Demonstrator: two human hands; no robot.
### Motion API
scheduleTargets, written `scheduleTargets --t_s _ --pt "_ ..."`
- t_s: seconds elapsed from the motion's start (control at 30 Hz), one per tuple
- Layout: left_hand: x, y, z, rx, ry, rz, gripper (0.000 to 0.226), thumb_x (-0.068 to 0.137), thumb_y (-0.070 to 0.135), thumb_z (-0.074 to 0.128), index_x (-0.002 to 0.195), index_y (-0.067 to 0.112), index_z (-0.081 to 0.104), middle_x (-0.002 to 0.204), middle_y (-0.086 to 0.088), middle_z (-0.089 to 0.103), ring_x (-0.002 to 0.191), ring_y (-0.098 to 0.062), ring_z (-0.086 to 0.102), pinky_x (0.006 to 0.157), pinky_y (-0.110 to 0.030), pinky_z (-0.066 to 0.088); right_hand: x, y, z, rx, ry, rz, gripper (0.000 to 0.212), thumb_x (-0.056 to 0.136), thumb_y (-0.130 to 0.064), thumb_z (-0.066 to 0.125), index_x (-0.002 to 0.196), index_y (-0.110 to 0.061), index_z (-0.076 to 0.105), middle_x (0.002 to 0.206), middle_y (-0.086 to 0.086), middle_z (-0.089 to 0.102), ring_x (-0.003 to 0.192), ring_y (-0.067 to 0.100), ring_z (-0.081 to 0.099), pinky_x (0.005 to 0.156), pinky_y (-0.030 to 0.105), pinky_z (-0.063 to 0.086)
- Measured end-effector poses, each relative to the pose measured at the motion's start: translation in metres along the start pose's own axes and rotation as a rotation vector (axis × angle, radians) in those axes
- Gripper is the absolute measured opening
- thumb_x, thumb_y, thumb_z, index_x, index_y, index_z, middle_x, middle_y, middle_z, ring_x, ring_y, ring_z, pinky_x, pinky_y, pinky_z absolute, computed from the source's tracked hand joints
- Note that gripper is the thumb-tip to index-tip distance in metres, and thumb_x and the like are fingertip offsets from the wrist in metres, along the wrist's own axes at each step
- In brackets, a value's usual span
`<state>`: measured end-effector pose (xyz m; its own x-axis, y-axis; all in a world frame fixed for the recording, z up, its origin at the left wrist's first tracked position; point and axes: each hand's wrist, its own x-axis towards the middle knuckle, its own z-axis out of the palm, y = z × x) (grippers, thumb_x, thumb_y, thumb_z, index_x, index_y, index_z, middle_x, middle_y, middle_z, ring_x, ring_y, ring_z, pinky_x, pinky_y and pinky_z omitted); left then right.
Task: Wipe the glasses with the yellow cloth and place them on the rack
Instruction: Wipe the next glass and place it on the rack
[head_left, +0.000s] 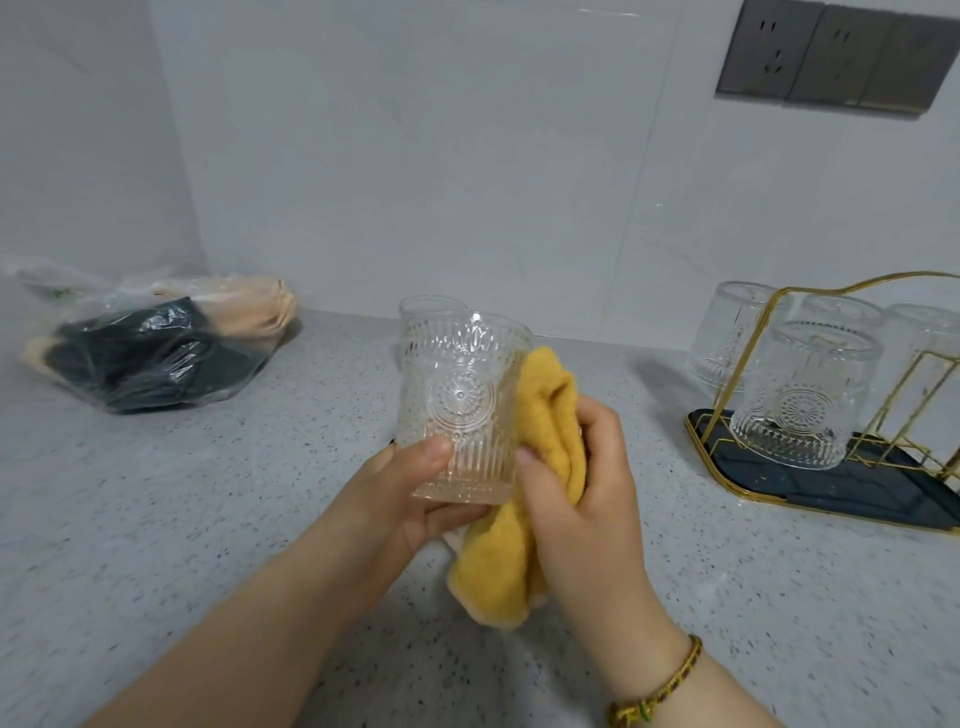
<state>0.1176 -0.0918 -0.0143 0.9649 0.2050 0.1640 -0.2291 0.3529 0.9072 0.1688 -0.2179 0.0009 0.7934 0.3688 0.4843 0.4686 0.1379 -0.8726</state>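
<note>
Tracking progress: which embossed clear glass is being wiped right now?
The upright embossed clear glass gripped by the left hand, the right hand pressing the yellow cloth against it. Four glasses hang inverted on the gold wire rack; another glass stands behind, untouched.

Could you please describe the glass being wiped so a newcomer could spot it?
Over the speckled grey countertop, the left hand grips a clear embossed glass tumbler by its base; the right hand holds a yellow cloth against it. Unlike the inverted tumblers on the gold wire rack at right, it is upright and in hand.
</note>
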Motion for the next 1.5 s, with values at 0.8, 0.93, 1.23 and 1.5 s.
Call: scheduleTargets --t_s 0.8,0.93,1.23,1.5 --pt "0.000 -0.016 0.012 0.029 0.132 -0.074 0.090 0.044 0.037 0.071 0.127 0.012 0.047 0.107 -0.010 0.071 0.091 -0.024 0.070 0.071 -0.030 0.058 0.005 0.007 -0.003 -0.079 0.038 -0.046 0.024 0.069 -0.034 0.055 0.092 -0.041 0.050 0.101 -0.008 0.057 0.090 -0.003 0.053 0.076 0.007 0.042" --pt "0.003 -0.012 0.010 -0.081 0.132 -0.068 0.080 0.045 0.035 0.069 0.118 0.008 0.053 0.096 -0.011 0.074 0.085 -0.025 0.072 0.067 -0.030 0.059 0.016 0.007 -0.013 0.004 0.000 0.128 0.015 0.083 -0.012 0.057 0.073 -0.024 0.057 0.066 -0.007 0.056 0.061 0.006 0.051 0.058 0.018 0.043" --pt "0.005 0.000 -0.003 -0.079 0.092 -0.035 0.061 0.049 0.036 0.070 0.101 0.004 0.065 0.093 -0.013 0.073 0.083 -0.023 0.071 0.065 -0.027 0.057 -0.007 0.007 0.008 -0.278 -0.065 -0.205 0.037 0.064 -0.036 0.045 0.099 -0.038 0.055 0.121 -0.013 0.047 0.110 -0.017 0.040 0.086 0.000 0.033" --pt "0.004 -0.011 0.004 -0.038 0.133 -0.061 0.090 0.046 0.036 0.073 0.127 0.007 0.048 0.112 -0.014 0.068 0.099 -0.026 0.067 0.081 -0.034 0.057 0.008 0.006 -0.006 -0.082 -0.088 0.087 0.006 0.085 -0.032 0.055 0.087 -0.035 0.050 0.086 -0.010 0.058 0.076 -0.005 0.055 0.065 0.008 0.044"
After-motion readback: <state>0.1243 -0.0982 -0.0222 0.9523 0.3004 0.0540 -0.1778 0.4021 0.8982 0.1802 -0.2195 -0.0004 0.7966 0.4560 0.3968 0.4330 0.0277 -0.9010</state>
